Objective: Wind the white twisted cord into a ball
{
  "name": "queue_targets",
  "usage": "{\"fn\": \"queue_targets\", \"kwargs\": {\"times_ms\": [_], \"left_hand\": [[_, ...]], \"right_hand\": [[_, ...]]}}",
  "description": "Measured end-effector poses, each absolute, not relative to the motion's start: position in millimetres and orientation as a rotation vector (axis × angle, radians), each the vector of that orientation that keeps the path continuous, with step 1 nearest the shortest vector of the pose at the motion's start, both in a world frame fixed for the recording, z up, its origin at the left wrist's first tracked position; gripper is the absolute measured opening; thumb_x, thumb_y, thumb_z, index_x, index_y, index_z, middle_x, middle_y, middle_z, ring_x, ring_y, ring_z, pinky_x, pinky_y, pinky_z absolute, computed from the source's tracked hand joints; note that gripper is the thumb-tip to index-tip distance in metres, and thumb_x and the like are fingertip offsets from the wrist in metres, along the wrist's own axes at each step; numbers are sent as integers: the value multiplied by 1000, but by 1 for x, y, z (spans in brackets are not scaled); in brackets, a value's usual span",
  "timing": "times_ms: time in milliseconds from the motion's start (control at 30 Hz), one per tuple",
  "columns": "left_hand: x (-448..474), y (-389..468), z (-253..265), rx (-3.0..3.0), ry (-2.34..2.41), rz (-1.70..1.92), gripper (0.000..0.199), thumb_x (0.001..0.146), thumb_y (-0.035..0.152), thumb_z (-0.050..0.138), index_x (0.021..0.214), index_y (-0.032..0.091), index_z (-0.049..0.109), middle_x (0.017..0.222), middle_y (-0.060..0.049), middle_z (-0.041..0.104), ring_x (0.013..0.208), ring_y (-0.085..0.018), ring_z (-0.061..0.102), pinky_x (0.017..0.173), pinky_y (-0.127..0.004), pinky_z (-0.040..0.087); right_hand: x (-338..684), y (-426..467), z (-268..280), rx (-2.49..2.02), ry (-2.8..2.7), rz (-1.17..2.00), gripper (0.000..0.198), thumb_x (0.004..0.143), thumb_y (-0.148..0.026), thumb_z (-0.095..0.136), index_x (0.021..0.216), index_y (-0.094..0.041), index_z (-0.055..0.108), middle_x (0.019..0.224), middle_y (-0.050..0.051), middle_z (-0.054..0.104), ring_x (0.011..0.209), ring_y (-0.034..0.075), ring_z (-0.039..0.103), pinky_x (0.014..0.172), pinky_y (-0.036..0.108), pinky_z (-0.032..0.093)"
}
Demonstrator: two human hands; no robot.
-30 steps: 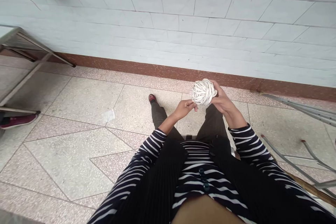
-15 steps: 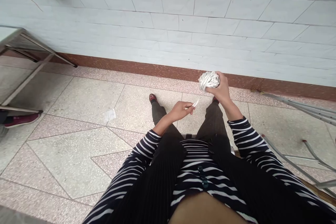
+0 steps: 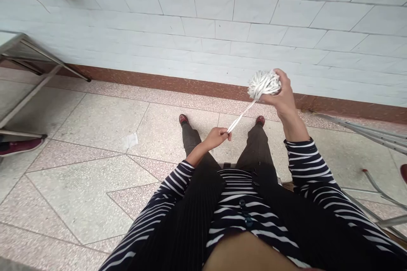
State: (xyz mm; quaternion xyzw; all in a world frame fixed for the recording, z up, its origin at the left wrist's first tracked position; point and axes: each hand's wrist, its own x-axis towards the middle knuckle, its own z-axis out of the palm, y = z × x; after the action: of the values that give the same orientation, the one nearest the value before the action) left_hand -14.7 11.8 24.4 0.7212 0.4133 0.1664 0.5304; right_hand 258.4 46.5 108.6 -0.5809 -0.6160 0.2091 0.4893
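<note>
A ball of white yarn is in my right hand, whose fingers and thumb curve around its right side. From the ball's underside a length of white strand runs down and to the left, pulled straight. Its lower end is pinched between the thumb and fingers of my left hand, held low in front of my legs. The ball is raised higher and farther forward than my left hand. Part of the ball is covered by my right hand.
A white tiled wall rises ahead above a brown skirting. At left stands a metal-legged table, with another person's red shoe beside it. A white paper scrap lies on the floor. Metal tubes are at right.
My right hand has moved up and to the right with the yarn ball. The stretch of strand between the hands is longer. My left hand has shifted slightly left and down.
</note>
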Motion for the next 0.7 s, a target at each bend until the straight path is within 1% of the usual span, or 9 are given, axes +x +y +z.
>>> {"fn": "queue_targets", "kwargs": {"times_ms": [100,200,267,367,433,500,567,700], "left_hand": [[-22,16,54,1788,871,488,29,89,26,46,79,16,71,63,3,59,55,-10,45,58,-22,34],[-26,37,75,1879,863,617,31,92,31,48,77,16,70,72,1,65,64,-11,53,65,-22,38],[-26,55,75,1924,902,683,31,91,33,51,73,15,69,73,0,67,68,-13,57,68,-23,40],[-20,73,59,1883,861,696,30,89,36,56,72,15,70,74,-1,68,73,-15,60,70,-24,42],[-14,75,42,1777,811,696,31,86,40,59,74,14,71,76,-2,69,75,-16,62,71,-25,43],[-10,73,24,1646,802,707,33,84,44,61,76,13,71,77,-2,69,77,-17,62,72,-25,44],[-7,69,9,1548,800,694,35,82,46,63,76,13,72,76,-2,69,77,-17,62,74,-26,44],[-9,60,-10,1500,777,661,38,85,47,61,73,13,72,76,-2,70,77,-17,62,77,-26,44]], "right_hand": [[246,47,78,-1644,-1460,526,92,50,-24,86,134,-26,48,133,11,34,128,39,39,109,62,35],[222,32,43,-1703,-1555,793,88,50,-19,82,132,-22,48,134,12,35,127,38,41,111,57,33],[205,14,29,-1615,-1595,1015,86,50,-18,79,131,-23,49,133,11,41,127,35,43,113,54,31],[192,-12,26,-1330,-1446,1501,82,55,-18,74,132,-28,50,130,6,53,121,31,51,105,48,40],[193,-22,33,-1124,-1238,1711,79,57,-18,71,132,-29,51,128,4,59,116,29,56,98,42,45],[199,-25,41,-1019,-1050,1760,77,55,-15,70,129,-29,54,126,3,63,115,28,58,94,40,47],[205,-24,49,-980,-936,1744,78,53,-14,69,128,-29,55,127,3,63,115,28,58,91,41,48],[205,-16,66,-883,-932,1722,81,57,-18,70,134,-32,50,131,4,62,118,30,56,91,45,50]]}}
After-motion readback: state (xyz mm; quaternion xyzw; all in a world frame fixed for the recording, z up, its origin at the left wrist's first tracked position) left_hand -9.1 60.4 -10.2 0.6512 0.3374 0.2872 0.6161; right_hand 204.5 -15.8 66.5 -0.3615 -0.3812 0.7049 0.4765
